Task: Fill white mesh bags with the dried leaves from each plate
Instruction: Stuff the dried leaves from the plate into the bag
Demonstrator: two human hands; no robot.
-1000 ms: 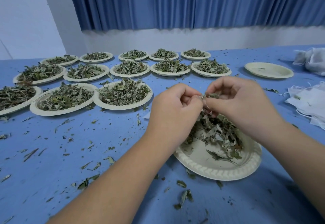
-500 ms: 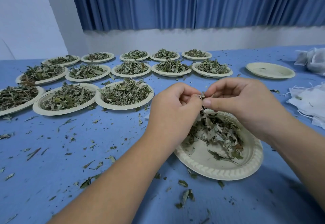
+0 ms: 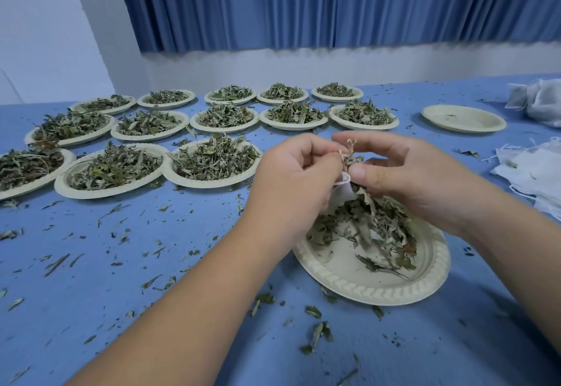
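Observation:
A cream paper plate [image 3: 376,288] with a loose heap of dried leaves [image 3: 373,225] lies on the blue table in front of me. Above its far edge my left hand [image 3: 291,179] pinches the mouth of a small white mesh bag [image 3: 343,190], most of which is hidden behind my fingers. My right hand [image 3: 419,179] pinches a sprig of dried leaves [image 3: 349,155] at the bag's mouth, thumb and forefinger closed on it. The two hands touch over the plate.
Several plates of dried leaves [image 3: 212,159] stand in rows at the back left. An empty plate [image 3: 463,118] lies at the back right. A filled bag [image 3: 540,102] and a pile of flat white bags [image 3: 537,173] lie at the right edge. Leaf crumbs litter the table.
Both hands have stayed over the plate. The white bag's mouth now shows between my fingers, and the sprig in my right hand stands more upright at it.

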